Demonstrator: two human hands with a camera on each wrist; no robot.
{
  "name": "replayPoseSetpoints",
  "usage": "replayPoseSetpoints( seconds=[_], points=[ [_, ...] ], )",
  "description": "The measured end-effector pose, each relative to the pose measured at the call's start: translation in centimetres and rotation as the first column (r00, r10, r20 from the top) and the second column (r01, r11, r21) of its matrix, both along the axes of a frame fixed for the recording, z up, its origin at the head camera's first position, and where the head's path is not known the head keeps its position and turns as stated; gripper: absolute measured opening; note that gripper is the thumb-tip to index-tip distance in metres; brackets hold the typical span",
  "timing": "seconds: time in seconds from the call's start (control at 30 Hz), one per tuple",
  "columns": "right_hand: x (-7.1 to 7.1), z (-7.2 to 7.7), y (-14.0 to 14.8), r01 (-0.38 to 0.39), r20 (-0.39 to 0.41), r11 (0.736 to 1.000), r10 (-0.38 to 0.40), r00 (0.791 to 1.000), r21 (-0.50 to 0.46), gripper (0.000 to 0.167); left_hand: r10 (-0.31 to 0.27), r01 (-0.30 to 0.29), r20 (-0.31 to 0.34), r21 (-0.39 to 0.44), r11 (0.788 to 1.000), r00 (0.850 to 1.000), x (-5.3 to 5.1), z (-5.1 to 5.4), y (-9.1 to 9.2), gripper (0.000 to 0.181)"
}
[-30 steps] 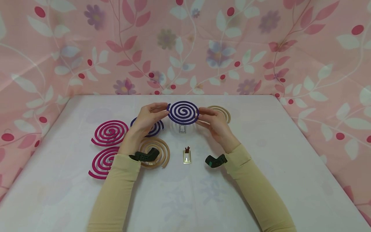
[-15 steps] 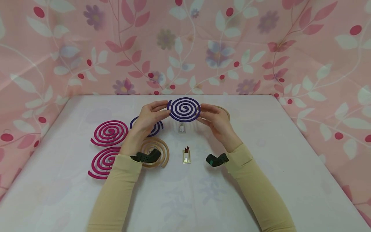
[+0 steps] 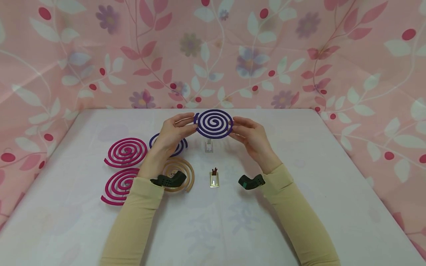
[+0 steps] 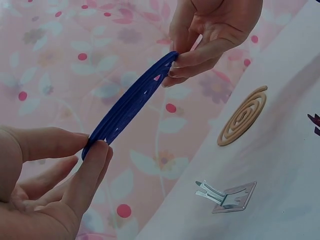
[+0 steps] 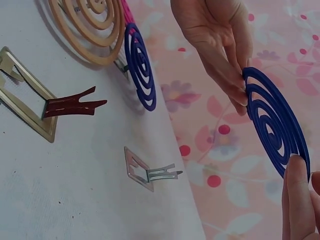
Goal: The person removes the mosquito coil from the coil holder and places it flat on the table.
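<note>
A dark blue mosquito coil (image 3: 214, 122) is held up above the back of the table, between my two hands. At its left edge my left hand (image 3: 170, 135) pinches it between thumb and fingers. My right hand (image 3: 254, 138) holds the opposite edge the same way. In the left wrist view the coil (image 4: 127, 102) appears nearly edge-on. Beneath it in the head view stands a silver metal coil stand (image 3: 208, 147), its prongs raised. Nearer the front is a gold-coloured stand (image 3: 214, 183) with dark red prongs.
Two magenta coils (image 3: 127, 149) sit at the left on stands. Partly behind my left arm are a second blue coil (image 3: 181, 147) and a tan coil (image 3: 190, 177). Another tan coil (image 4: 243, 117) lies on the white-covered table (image 3: 332, 184) at the back right.
Both hands have raised the blue coil slightly and shifted it a little to the right. The tan coil at the back right is now hidden behind my right hand in the head view.
</note>
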State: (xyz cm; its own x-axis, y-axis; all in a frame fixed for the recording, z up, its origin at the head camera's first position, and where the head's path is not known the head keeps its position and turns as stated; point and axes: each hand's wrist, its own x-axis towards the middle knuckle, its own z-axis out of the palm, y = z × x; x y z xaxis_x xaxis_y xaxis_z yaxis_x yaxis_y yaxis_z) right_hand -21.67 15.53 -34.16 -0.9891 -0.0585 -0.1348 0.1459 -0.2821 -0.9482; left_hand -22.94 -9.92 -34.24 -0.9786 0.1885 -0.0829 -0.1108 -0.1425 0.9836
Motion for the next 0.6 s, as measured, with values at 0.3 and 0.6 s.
replayPoseSetpoints(
  seconds=[0.3, 0.6],
  points=[
    [0.1, 0.6, 0.4, -0.003, -0.011, 1.0, 0.003, 1.0, -0.028, 0.041, 0.038, -0.038, -0.004, 0.036, 0.999, 0.999, 0.2, 0.2, 0.4, 0.052],
    [0.1, 1.0, 1.0, 0.006, 0.001, 0.999, -0.006, 1.0, -0.04, 0.038, 0.026, -0.024, -0.015, 0.111, 0.994, 1.0, 0.5, 0.5, 1.1, 0.049]
  ],
)
